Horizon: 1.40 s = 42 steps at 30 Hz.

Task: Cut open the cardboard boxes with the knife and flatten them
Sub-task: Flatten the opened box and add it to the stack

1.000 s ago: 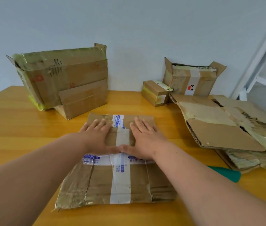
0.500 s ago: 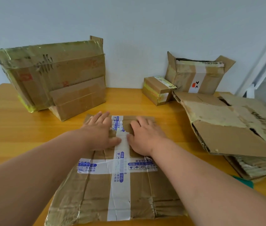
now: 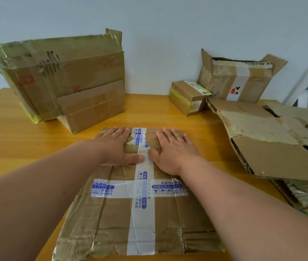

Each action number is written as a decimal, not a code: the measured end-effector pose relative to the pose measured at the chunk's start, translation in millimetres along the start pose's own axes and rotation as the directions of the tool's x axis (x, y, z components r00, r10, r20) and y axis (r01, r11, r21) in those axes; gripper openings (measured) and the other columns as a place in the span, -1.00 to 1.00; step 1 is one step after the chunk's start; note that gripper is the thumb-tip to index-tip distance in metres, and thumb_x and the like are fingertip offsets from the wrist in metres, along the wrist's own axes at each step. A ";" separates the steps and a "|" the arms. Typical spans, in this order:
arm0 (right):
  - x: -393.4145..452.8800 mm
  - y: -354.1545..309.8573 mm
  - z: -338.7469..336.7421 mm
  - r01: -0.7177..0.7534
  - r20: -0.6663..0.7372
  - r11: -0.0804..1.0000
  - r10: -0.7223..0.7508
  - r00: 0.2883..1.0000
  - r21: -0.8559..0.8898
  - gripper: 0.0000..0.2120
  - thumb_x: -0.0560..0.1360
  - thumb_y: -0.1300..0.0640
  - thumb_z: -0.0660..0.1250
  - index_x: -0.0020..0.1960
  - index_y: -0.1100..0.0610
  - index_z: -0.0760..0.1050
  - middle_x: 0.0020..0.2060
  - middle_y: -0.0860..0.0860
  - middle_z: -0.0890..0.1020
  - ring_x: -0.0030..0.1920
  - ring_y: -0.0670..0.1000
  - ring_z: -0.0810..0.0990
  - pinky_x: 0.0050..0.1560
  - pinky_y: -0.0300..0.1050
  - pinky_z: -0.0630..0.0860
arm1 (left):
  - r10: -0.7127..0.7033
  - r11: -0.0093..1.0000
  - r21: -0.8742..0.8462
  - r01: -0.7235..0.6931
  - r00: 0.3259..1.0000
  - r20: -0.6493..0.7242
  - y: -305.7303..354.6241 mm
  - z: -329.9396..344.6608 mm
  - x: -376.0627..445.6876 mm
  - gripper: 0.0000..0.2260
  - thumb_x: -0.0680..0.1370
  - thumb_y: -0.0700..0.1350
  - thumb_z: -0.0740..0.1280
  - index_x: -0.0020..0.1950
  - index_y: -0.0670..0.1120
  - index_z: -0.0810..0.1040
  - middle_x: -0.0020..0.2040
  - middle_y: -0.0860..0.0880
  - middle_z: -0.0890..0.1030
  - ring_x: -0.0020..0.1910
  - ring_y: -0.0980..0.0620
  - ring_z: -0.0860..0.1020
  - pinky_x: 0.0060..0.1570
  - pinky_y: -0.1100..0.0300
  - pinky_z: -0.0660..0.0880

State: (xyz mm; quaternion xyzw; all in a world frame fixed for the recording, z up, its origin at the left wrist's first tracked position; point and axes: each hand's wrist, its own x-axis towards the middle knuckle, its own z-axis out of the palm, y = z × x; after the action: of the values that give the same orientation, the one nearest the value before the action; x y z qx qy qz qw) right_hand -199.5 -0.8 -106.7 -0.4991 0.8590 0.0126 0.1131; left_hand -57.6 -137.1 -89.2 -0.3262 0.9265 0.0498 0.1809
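2 hands flat on 1 flattened box.

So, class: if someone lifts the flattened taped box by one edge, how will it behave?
The flattened box will probably sag along its creases, since it looks crumpled. It is likely light. Its glossy tape may feel slippery.

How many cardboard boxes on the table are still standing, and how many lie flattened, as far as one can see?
Standing brown cardboard boxes: 4, namely large, medium leaning on it, small, open-topped
Flattened brown cardboard boxes: at least 3, namely taped one under both hands, two topmost on the right pile; lower layers unclear
Total: at least 7
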 end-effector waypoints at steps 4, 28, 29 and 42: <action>-7.4 -6.5 1.2 -0.017 -0.050 0.997 0.013 0.999 -0.072 -0.37 0.61 -0.31 -0.22 0.61 -0.11 -0.22 0.58 -0.16 -0.25 0.59 0.03 -0.28 0.50 0.27 -0.35 | 0.089 0.986 0.151 -0.076 0.993 -0.083 7.2 2.4 -9.5 -0.25 0.51 0.43 -0.08 0.57 0.10 -0.23 0.56 0.07 -0.30 0.54 0.01 -0.27 0.51 -0.08 -0.20; -68.5 -12.0 12.4 0.034 -0.006 0.997 -0.034 0.999 0.065 -0.29 0.59 -0.36 -0.12 0.62 -0.05 -0.16 0.61 -0.07 -0.19 0.59 0.01 -0.24 0.53 0.24 -0.27 | -0.013 1.000 -0.013 0.012 0.996 -0.091 27.3 6.8 -35.5 -0.29 0.56 0.34 0.04 0.59 0.09 -0.14 0.56 -0.02 0.03 0.52 -0.14 0.08 0.45 -0.11 0.17; -71.2 -10.7 14.8 0.042 -0.002 0.997 -0.042 0.999 0.061 -0.28 0.59 -0.37 -0.15 0.62 -0.05 -0.20 0.60 -0.06 -0.21 0.59 0.01 -0.26 0.52 0.25 -0.29 | 0.018 1.000 -0.004 -0.018 1.000 -0.026 26.3 4.5 -42.6 -0.23 0.53 0.38 0.07 0.59 0.08 -0.17 0.59 0.00 -0.05 0.55 -0.14 0.02 0.48 -0.12 0.12; -109.2 -27.9 10.5 0.076 -0.211 0.994 -0.058 0.976 0.082 -0.55 0.62 -0.15 0.14 0.40 0.09 0.29 0.36 0.12 0.44 0.34 0.18 0.37 0.31 0.06 0.32 | 0.083 0.993 -0.076 -0.090 0.992 -0.091 29.7 44.8 -109.0 -0.01 0.29 0.56 -0.03 0.58 0.02 -0.04 0.60 0.05 -0.09 0.57 0.03 -0.12 0.50 0.02 -0.12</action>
State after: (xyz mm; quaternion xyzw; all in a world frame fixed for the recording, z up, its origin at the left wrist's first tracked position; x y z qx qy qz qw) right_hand -121.6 80.0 -91.7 -0.5208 0.8485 -0.0822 0.0453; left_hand 16.1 -40.5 -91.5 -0.2944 0.9441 0.0801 0.1246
